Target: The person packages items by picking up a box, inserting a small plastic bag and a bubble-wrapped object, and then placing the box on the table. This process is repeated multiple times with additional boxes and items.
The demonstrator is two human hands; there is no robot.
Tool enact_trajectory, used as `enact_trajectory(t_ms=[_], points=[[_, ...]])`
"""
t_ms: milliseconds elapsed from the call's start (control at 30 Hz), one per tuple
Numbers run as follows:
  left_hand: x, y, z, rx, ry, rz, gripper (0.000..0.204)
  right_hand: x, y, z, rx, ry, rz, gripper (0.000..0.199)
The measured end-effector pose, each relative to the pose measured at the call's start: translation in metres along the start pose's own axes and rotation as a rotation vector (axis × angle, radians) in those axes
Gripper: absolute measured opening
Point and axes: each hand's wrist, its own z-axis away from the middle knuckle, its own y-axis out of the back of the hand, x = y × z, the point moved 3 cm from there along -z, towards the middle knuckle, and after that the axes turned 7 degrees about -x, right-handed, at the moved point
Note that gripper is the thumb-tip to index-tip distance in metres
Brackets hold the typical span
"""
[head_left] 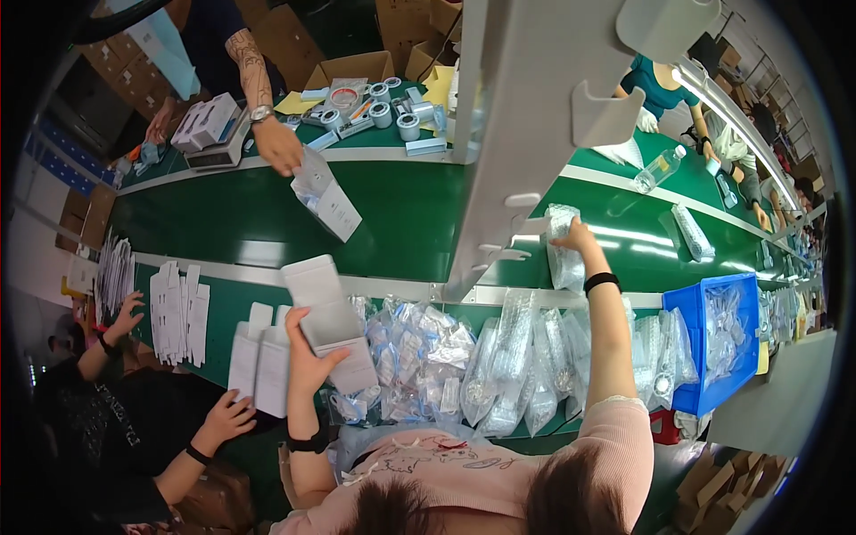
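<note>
Centrally, green conveyor belt point(401, 209) spans the frame. Blue plastic bin point(684, 352) at right. White carton point(341, 323), flap raised, left of centre: left hand point(309, 358) clasps it, thumb splayed. Bubble-wrap pouch point(563, 266), right of centre: right hand point(578, 238), fingers part-curled, touches it; cannot tell whether gripped.

The left forearm point(314, 477) is held upright in front. In the left hand point(310, 357), the fingers are pointed forward and the thumb point(337, 358) is spread to the right, as in a grip. The right arm point(613, 343) is stretched far ahead. In the right hand point(580, 237), the finger closure cannot be judged well.
</note>
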Motion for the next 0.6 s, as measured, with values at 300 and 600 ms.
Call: enact_trajectory(t_ms=[300,600], points=[[0.036,-0.031,-0.002,-0.08,-0.059,0.025,0.08,-0.024,0.026,0.127,0.487,0.491,-0.978,0.076],[0.053,-0.053,0.017,-0.104,-0.228,0.003,0.075,-0.148,0.032,0.368,0.657,0.773,-2.226,0.054]])
